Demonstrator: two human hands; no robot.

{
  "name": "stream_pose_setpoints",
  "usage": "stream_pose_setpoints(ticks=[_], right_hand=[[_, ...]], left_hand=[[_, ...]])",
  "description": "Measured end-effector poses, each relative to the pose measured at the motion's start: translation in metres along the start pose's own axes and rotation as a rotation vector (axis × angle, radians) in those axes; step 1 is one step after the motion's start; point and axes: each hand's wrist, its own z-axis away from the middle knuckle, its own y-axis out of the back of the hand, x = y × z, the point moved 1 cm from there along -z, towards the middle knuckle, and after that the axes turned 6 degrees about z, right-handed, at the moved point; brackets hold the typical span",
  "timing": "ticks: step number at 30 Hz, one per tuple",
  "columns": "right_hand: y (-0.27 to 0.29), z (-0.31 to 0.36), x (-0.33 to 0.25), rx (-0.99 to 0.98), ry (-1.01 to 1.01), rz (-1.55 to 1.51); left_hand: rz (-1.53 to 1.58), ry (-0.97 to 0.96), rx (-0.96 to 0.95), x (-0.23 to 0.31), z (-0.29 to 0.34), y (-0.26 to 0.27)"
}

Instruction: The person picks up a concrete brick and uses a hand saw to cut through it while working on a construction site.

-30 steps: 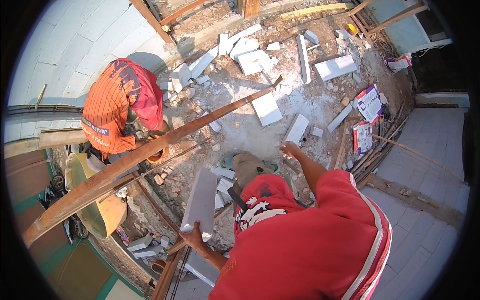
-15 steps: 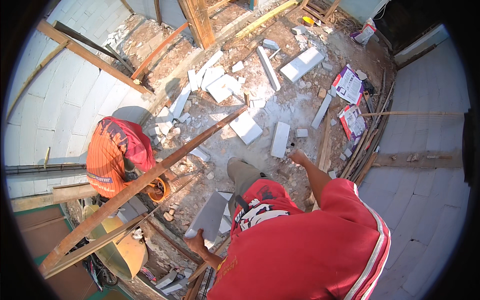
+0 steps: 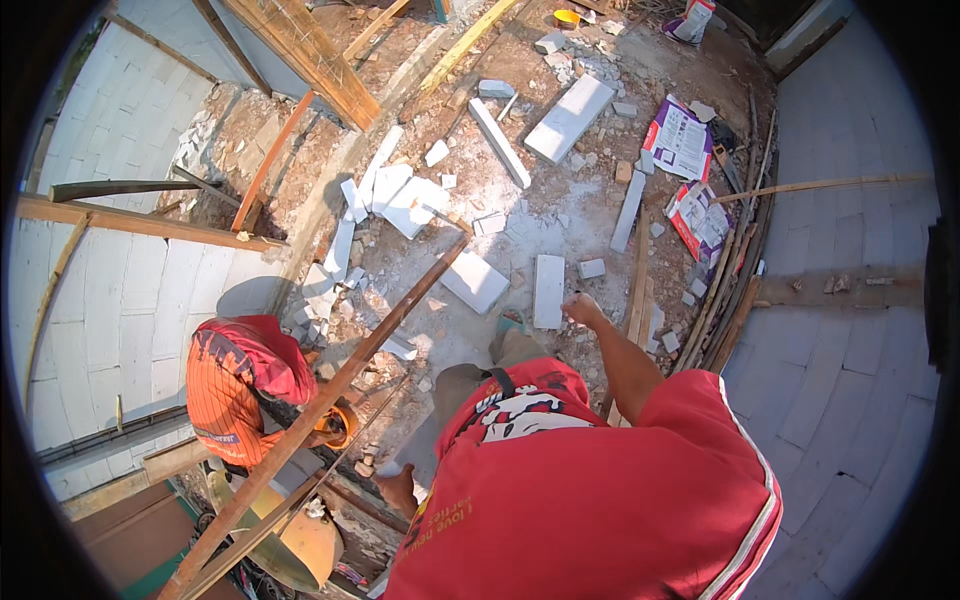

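Low at my left side, my left hand (image 3: 398, 490) grips a flat grey-white block (image 3: 416, 447), its lower part hidden by my hand and red shirt. My right hand (image 3: 580, 308) is held out in front on the right, fingers curled in; whether anything is inside cannot be made out. Just left of it in the picture, an oblong white block (image 3: 548, 291) lies on the ground, seemingly apart from the hand. Another white block (image 3: 474, 281) lies further left, near my sandalled foot (image 3: 511, 321).
A co-worker in orange and red (image 3: 228, 400) bends over an orange bucket (image 3: 341, 426) at left. A long wooden beam (image 3: 335, 385) crosses between us. Broken blocks (image 3: 412, 205), a large block (image 3: 570, 118) and printed sacks (image 3: 679, 143) litter the rubble. A block wall (image 3: 840, 400) rises at right.
My view and body have shifted forward, with my left leg stepping ahead. The block in my left hand is now lower and partly behind my body. The co-worker stays bent at the bucket.
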Motion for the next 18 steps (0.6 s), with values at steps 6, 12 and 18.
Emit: stream_pose_setpoints(ticks=[6,12,18], right_hand=[[0.046,-0.025,0.028,0.142,-0.173,-0.171],[0.079,-0.025,0.022,0.291,-0.296,-0.607],[0.051,-0.027,0.117,0.547,-0.153,-0.393]], left_hand=[[-0.053,-0.183,0.016,0.071,-0.007,-0.02],[-0.097,-0.463,-0.046,0.165,-0.023,-0.042],[-0.035,-0.705,-0.166,0.3,0.001,-0.085]])
